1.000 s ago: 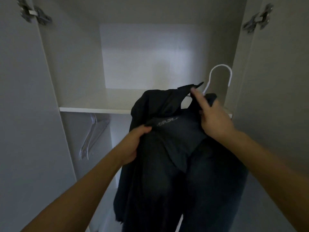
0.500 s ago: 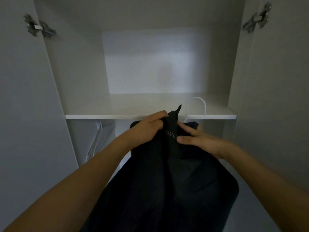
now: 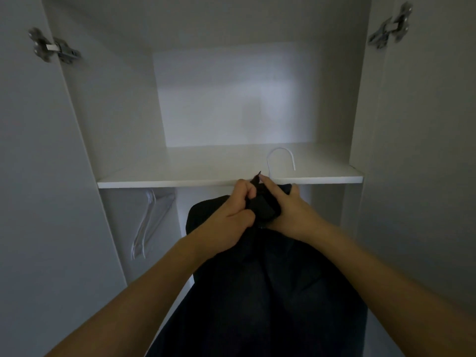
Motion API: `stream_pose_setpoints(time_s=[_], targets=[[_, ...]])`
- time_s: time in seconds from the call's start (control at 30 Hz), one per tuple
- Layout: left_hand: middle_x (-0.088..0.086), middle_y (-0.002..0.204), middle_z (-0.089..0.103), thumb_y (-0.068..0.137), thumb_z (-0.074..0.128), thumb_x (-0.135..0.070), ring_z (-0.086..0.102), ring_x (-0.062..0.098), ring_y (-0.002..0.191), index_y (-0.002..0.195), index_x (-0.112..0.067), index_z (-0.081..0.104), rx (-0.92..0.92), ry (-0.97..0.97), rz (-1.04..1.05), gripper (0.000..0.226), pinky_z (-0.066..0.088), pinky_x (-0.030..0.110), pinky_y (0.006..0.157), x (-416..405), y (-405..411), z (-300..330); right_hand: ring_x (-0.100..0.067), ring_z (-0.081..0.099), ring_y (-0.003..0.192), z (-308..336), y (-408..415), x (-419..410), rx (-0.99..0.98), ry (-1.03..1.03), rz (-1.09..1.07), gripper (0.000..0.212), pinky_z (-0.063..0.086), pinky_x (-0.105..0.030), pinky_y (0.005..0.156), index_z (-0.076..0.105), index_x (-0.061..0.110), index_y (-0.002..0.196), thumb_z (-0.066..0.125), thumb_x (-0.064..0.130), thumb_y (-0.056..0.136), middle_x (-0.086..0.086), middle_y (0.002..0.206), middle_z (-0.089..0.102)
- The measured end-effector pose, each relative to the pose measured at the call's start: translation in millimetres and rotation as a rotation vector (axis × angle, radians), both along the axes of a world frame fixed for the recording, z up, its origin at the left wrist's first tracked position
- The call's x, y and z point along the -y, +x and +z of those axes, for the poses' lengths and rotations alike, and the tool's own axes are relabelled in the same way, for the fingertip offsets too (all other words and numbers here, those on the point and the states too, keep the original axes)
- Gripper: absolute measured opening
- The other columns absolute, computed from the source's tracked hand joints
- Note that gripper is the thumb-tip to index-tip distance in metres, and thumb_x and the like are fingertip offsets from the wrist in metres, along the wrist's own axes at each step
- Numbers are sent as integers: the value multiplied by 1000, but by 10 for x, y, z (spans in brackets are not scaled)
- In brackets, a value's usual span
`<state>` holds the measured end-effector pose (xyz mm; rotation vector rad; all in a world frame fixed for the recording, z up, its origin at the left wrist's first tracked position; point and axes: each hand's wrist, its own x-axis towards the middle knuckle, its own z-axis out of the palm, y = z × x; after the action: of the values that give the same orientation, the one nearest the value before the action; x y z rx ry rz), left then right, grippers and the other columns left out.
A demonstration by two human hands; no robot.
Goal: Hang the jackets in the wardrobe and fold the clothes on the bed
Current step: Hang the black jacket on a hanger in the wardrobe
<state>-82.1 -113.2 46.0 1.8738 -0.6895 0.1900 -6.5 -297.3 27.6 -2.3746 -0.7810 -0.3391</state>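
Gripping a dark jacket [image 3: 262, 300] at its collar, both hands meet just below the front edge of the wardrobe shelf [image 3: 180, 173], near centre of the open wardrobe [image 3: 116, 112]. Left hand [image 3: 231, 217] has its fingers [image 3: 244, 191] curled tight round a bunch of collar fabric; right hand [image 3: 291, 212] is curled round the other side, index finger stretched up toward the neck of the white hanger [image 3: 280, 157], thumb hidden behind cloth. Only the hanger hook shows, poking up above the collar against the shelf; its shoulders are inside the jacket, so how well it sits there can't be told. Likely reason for the two-handed hold: pulling the collar closed round the hanger neck so the jacket won't slip off, and keeping the hook free and upright for the rail. Jacket body hangs straight down between the forearms toward the near edge of view, weight taken at the collar. Spare white hangers [image 3: 146, 222] hang at left under the shelf, well apart from the jacket, so a rail is probably up there, hidden by the shelf edge. Both wardrobe doors stand open, a metal hinge [image 3: 51, 47] far left and another hinge [image 3: 391, 27] far right. Jacket not yet hung; bed and other clothes not in view. Next move, as a guess: lower the hook under the shelf and catch the rail to the right of the spares
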Motion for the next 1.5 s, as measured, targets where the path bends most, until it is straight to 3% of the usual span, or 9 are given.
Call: stream_pose_setpoints(time_s=[0.17,0.33,0.53,0.7,0.83,0.93,1.17,1.33,1.5], targets=[[-8,77,56,83,49,-14,52,-1,58,94,-29,39,122,-117,377,21,40,14,48,110,-76,-73,-32,50,115,-80,47,-32,46,132,-93,86,41,-30,99,10,52,149,66,33,86,-11,136,25],[3,73,70,78,51,1,67,12,62,92,-11,63,-355,-583,532,21,50,21,45,110,-18,2,-16,46,91,-182,84,-56,27,257,-134,77,37,-23,91,19,56,143,67,37,85,2,116,22],[-15,84,72,94,39,0,66,0,77,90,-51,70,-47,-24,366,60,50,11,67,41,6,-71,2,38,79,-299,117,-67,95,154,-9,92,36,-14,91,-4,74,132,62,23,93,6,110,19],[-14,89,64,99,42,-11,60,3,78,111,-26,68,251,480,315,32,44,9,68,-4,-40,-54,-11,42,91,-354,160,-134,81,109,12,49,39,-23,101,46,45,129,59,15,93,2,113,24],[-7,81,60,94,54,-17,58,7,67,109,-21,54,359,462,447,17,47,23,59,3,-73,-78,-5,44,80,-331,160,-209,54,214,-51,33,42,-21,84,52,39,121,45,18,97,4,109,30],[-6,98,58,84,67,-24,59,6,81,124,-23,40,359,328,614,48,53,23,68,-24,-115,-338,-4,47,76,-243,157,-275,-55,445,-147,25,34,-11,63,54,35,99,32,23,101,4,102,39],[-12,127,38,78,74,-51,42,11,120,141,-29,34,-333,192,534,78,40,32,106,-43,-152,-1536,-31,60,100,-198,175,-474,-461,915,-211,33,49,-42,94,57,-4,102,36,21,100,-22,111,60],[-29,100,57,93,64,-29,55,-17,84,110,-44,48,-400,-39,519,27,47,5,73,-206,-139,-2030,-29,60,98,-310,48,-466,-494,1032,-224,22,50,-41,93,59,11,90,40,20,99,-16,109,62],[-4,84,59,97,47,-8,59,10,74,96,-17,50,-349,55,825,10,40,12,56,-492,-59,-2216,-27,56,91,-590,-13,-281,-463,1032,-236,18,50,-41,89,57,13,90,42,16,99,-14,111,57]])
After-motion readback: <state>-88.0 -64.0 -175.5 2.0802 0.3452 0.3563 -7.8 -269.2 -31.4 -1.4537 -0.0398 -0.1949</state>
